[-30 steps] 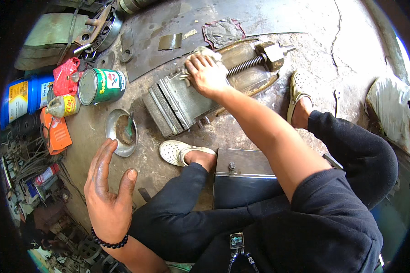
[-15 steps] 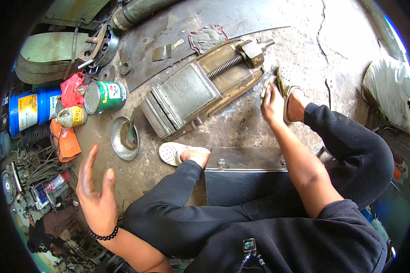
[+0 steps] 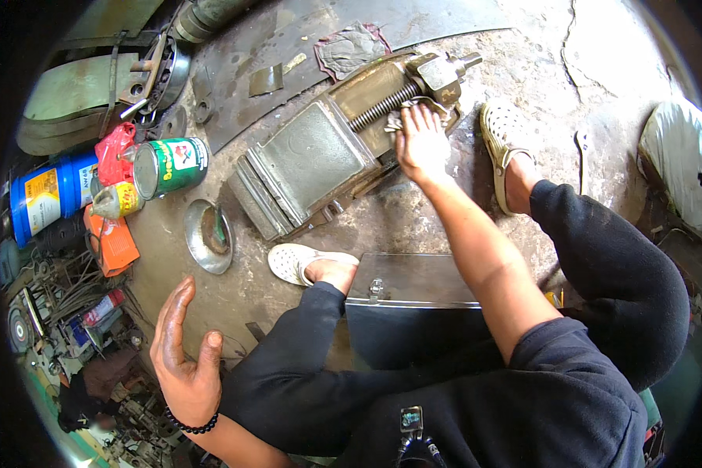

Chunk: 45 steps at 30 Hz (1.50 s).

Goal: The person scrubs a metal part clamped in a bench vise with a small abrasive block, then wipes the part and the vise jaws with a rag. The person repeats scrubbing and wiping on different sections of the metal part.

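A large metal machine vise lies aslant on the floor in front of me, its threaded screw exposed between the jaw block and the end block. My right hand presses a crumpled pale rag onto the vise's bed beside the screw, near the end block. The fingers partly cover the rag. My left hand hangs in the air at the lower left, open, thumb and fingers apart, with nothing in it. A metal bowl with a green-handled brush in it stands left of the vise.
A metal toolbox sits between my legs. At the left stand a green can, a blue bucket, a bottle and an orange box. Beyond the vise, a grey cloth lies on sheet metal. A wrench rests at the right.
My right hand has moved left with the rag, from beside my right shoe onto the vise bed. My left hand has shifted slightly right and down, still open.
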Tool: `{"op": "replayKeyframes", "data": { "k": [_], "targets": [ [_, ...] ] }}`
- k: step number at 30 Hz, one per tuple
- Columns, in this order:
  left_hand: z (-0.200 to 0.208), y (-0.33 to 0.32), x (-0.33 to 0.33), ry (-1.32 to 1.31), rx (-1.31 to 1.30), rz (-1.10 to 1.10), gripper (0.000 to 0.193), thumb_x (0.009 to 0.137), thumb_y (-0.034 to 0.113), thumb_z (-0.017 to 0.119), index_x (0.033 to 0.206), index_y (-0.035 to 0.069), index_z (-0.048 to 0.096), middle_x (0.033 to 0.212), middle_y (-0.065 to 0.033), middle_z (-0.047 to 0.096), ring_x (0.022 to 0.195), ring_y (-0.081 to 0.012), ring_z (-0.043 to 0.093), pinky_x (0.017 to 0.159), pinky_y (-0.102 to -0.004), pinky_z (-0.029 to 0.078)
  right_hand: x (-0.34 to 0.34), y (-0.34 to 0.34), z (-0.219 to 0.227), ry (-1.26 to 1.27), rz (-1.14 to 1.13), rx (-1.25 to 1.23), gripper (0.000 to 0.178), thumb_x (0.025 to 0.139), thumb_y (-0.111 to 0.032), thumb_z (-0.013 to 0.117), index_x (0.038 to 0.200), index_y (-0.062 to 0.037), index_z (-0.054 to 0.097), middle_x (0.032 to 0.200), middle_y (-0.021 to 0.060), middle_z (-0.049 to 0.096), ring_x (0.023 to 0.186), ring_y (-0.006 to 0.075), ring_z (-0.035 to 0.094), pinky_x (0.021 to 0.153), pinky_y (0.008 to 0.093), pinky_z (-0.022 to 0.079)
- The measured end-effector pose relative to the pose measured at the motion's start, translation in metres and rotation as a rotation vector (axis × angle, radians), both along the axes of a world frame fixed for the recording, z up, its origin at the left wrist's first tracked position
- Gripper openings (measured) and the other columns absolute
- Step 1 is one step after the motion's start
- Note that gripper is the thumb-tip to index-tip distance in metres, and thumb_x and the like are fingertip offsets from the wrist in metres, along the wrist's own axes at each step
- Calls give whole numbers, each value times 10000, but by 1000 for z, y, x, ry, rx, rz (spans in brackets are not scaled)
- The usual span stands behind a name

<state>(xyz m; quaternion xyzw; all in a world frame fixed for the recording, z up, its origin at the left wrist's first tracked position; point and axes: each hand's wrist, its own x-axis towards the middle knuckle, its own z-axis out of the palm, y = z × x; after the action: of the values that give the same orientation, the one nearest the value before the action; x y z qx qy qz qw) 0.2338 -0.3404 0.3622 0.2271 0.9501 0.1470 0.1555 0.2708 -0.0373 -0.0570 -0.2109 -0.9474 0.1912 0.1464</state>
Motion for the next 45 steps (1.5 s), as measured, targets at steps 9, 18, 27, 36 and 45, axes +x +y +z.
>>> {"op": "replayKeyframes", "data": {
  "k": [9, 18, 27, 36, 45],
  "targets": [
    [13, 31, -5, -4, 61, -151, 527, 886, 229, 744, 1333, -12, 601, 1345, -233, 623, 1275, -387, 588, 1085, -450, 436, 17, 8, 25, 9, 687, -171, 394, 951, -206, 554, 1299, -39, 634, 1289, 142, 663, 1259, 309, 588, 1119, 436, 394],
    [12, 27, 11, 14, 92, -104, 544, 879, 259, 754, 1327, -11, 604, 1345, -231, 624, 1272, -390, 590, 1083, -450, 439, 34, 38, 26, 326, -49, -425, 360, 1035, -224, 504, 1332, -23, 538, 1302, 250, 595, 1209, 417, 578, 1057, 479, 441],
    [-1, 17, 3, -49, 8, -104, 548, 861, 236, 754, 1333, 0, 605, 1351, -236, 618, 1260, -392, 600, 1069, -442, 455, -6, 16, 6, -248, 126, 6, 633, 1001, -381, 484, 1475, 36, 439, 1535, 260, 416, 1455, 415, 343, 1229, 498, 219],
    [-7, 22, 4, -79, -22, -106, 539, 826, 151, 751, 1317, -18, 608, 1351, -248, 612, 1254, -409, 601, 1060, -450, 459, -11, 9, 0, -194, 266, 89, 524, 984, -232, 455, 1432, 39, 486, 1483, 258, 485, 1448, 394, 386, 1234, 486, 241],
    [-9, 39, 9, -88, -43, -154, 534, 822, 128, 755, 1315, -17, 606, 1334, -246, 618, 1250, -420, 595, 1067, -450, 450, -19, 2, 5, -89, 606, -6, 503, 884, -119, 539, 1382, -65, 584, 1506, 108, 522, 1428, 274, 441, 1231, 451, 268]
  ]
}}
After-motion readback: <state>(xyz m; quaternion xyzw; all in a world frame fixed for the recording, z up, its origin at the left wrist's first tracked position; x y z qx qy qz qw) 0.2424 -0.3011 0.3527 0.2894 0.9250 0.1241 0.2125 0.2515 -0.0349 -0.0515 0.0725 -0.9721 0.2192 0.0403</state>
